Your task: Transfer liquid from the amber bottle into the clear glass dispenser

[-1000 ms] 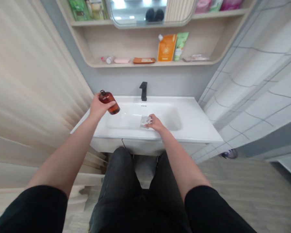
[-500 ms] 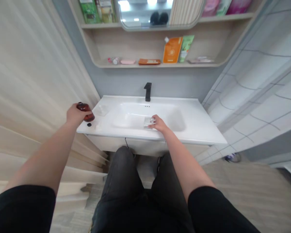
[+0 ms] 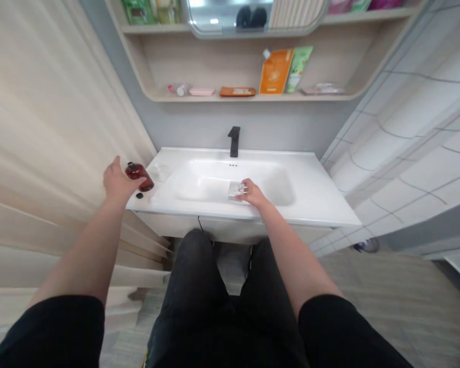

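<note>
A brown bottle [image 3: 143, 177] with an uncapped dark neck stands at the left end of the white counter. Beside it my left hand [image 3: 118, 181] has its fingers spread, the thumb near or against the bottle's side. A small black cap [image 3: 139, 196] lies just in front of the bottle. Over the sink basin [image 3: 205, 186], my right hand [image 3: 253, 194] grips a clear, square-looking container [image 3: 235, 190]; its contents cannot be made out. Something clear and hard to make out [image 3: 161, 173] sits on the counter to the right of the bottle.
A black faucet [image 3: 234, 142] rises behind the basin. Above it, a wall shelf [image 3: 199, 56] holds an orange pouch [image 3: 276, 71], a green tube [image 3: 299, 69] and several small items, with a mirror [image 3: 230, 18] higher up. A pale curtain [image 3: 53, 128] hangs close on the left.
My left hand has loosened from the brown bottle, its fingers opening away to the left. My right hand keeps the clear container over the basin. The view has tilted slightly.
</note>
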`<state>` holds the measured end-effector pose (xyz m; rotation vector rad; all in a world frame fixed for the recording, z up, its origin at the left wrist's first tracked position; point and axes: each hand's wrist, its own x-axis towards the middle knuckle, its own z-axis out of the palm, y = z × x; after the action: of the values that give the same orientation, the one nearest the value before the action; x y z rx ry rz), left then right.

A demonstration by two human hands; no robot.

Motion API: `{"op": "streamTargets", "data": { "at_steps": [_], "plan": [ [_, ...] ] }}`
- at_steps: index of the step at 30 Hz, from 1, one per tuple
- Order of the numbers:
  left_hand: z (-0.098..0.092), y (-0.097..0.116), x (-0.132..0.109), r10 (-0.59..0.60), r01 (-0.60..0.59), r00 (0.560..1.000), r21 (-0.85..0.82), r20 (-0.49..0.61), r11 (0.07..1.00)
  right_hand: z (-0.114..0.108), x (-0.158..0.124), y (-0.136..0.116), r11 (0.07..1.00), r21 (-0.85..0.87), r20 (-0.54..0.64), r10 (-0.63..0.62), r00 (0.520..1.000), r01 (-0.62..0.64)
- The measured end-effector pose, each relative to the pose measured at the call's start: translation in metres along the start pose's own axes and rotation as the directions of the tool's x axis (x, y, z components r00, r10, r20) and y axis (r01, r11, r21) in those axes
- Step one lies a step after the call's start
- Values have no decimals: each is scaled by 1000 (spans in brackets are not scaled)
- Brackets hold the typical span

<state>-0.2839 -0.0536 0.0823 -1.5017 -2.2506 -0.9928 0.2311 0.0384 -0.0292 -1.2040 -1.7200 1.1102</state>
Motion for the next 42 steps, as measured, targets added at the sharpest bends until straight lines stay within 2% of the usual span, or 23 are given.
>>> {"op": "streamTargets", "data": {
  "at_steps": [2,3,5,7,8,11,14,16,18,21,23,25,27,29,32,35,38,42],
  "plan": [
    [-9,1,-16,115,-108,987,64,-113,992,0,1,2,1000,-11,11,-16,1000,16],
    [-11,3,-25,134,-127,986,75,-102,989,0,1,3,1000,-16,14,-24,1000,24],
    [-11,10,-42,135,-137,990,63,40,988,0,1,4,999,-25,14,-38,999,38],
    [-3,17,-58,101,-116,973,61,205,991,0,1,5,998,-32,8,-55,998,55],
    [3,20,-64,82,-103,965,72,251,992,0,1,5,997,-40,5,-66,998,66],
    [22,22,-76,64,-98,963,121,262,988,0,1,6,994,-67,11,-90,996,91],
    [38,14,-80,36,-87,956,164,291,983,0,1,8,991,-72,40,-107,993,110],
    [45,10,-81,11,-60,949,146,316,987,0,3,11,991,-57,47,-117,992,119],
    [52,13,-83,-4,-16,952,61,305,998,0,5,14,992,-39,40,-118,992,120],
    [59,41,-87,-35,84,966,-184,257,979,1,8,18,994,-5,25,-108,994,108],
    [62,75,-88,-8,98,973,-378,232,921,1,9,19,995,3,14,-104,995,104],
    [64,116,-87,97,38,969,-529,226,848,1,9,18,995,-1,12,-102,995,102],
    [64,158,-84,262,-66,937,-621,231,781,1,7,16,995,-11,19,-96,995,96],
    [65,195,-79,406,-169,883,-647,237,744,1,6,12,995,-26,30,-96,995,97],
    [66,234,-71,528,-293,812,-609,250,737,2,4,10,992,-52,37,-113,993,115],
    [67,256,-63,603,-380,745,-561,285,735,4,6,12,988,-65,25,-136,990,137],
    [69,268,-56,669,-444,658,-539,346,716,5,7,15,984,-79,16,-161,987,161],
    [86,281,-57,703,-427,553,-573,446,700,6,6,13,978,-118,20,-171,985,172]
  ]
}}
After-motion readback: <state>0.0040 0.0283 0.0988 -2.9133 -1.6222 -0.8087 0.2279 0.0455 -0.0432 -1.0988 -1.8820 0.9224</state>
